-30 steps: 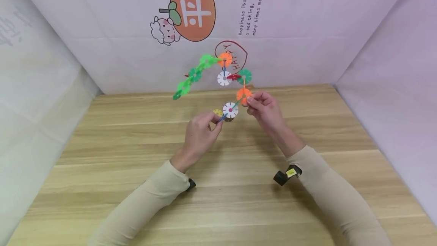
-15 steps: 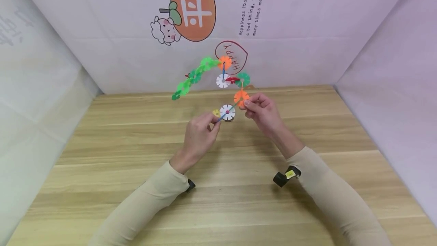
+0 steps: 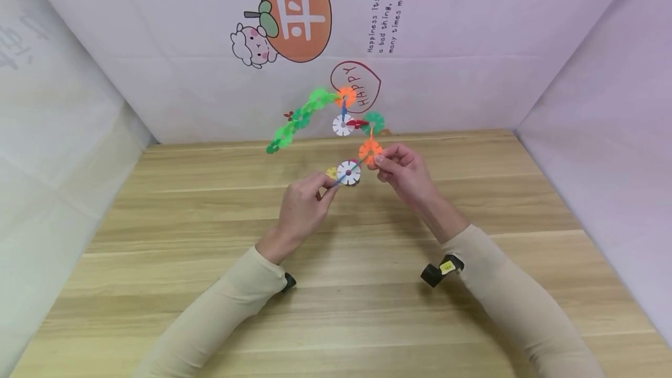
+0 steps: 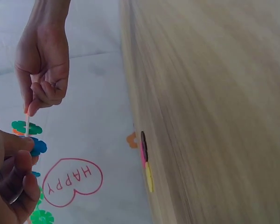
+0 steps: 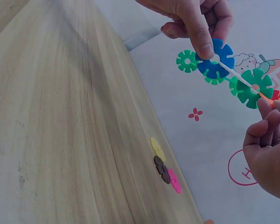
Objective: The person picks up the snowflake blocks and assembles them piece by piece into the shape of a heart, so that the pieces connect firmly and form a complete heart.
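A chain of interlocking snowflake discs hangs in the air between both hands. My left hand (image 3: 304,203) pinches a blue snowflake disc (image 5: 224,50) between thumb and finger, at the chain's near end. Slotted into the blue one is a white disc (image 3: 343,169), followed by a green disc (image 5: 248,93). My right hand (image 3: 408,175) pinches the orange disc (image 3: 369,149) joined beyond that green one. Past it the chain runs through another green disc (image 3: 374,122), a red disc (image 3: 357,124) and a white disc (image 3: 339,125), then curves left through several green discs (image 3: 284,135).
Loose on the wooden table (image 3: 336,319), under the chain, lie a yellow disc (image 5: 157,148), a brown disc (image 5: 161,169) and a pink disc (image 5: 174,181). A printed white cloth (image 3: 462,74) stands behind the table, with cloth walls at both sides.
Compared with a second ago, the held part of the chain has shifted slightly left and lower. The left hand has drawn back a little. Both hands keep their pinch.
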Action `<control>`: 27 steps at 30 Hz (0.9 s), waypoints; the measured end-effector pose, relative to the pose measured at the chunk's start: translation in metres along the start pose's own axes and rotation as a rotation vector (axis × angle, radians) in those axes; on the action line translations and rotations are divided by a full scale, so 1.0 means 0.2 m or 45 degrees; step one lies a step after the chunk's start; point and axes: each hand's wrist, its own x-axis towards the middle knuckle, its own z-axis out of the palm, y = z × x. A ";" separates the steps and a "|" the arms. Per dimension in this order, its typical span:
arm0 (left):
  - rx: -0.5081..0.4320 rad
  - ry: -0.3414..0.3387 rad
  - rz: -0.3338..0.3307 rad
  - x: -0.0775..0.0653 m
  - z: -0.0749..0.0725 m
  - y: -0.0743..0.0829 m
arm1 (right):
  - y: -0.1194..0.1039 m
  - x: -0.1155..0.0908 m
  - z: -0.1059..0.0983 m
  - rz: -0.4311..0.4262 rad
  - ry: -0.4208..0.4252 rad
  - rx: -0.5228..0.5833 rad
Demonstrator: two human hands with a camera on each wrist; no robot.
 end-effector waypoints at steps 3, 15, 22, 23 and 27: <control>0.041 -0.028 -0.023 0.00 -0.01 -0.01 | 0.01 0.00 0.01 -0.014 0.008 -0.006; 0.064 -0.060 -0.050 -0.03 -0.06 -0.03 | -0.02 0.01 0.05 -0.074 0.061 -0.048; 0.031 -0.020 -0.051 -0.03 -0.10 -0.02 | -0.04 0.00 0.07 -0.116 0.067 -0.193; 0.027 -0.013 -0.050 -0.03 -0.11 -0.02 | -0.05 0.00 0.07 -0.123 0.073 -0.221; 0.005 0.016 -0.063 -0.01 -0.13 0.01 | -0.04 -0.01 0.07 -0.160 0.089 -0.318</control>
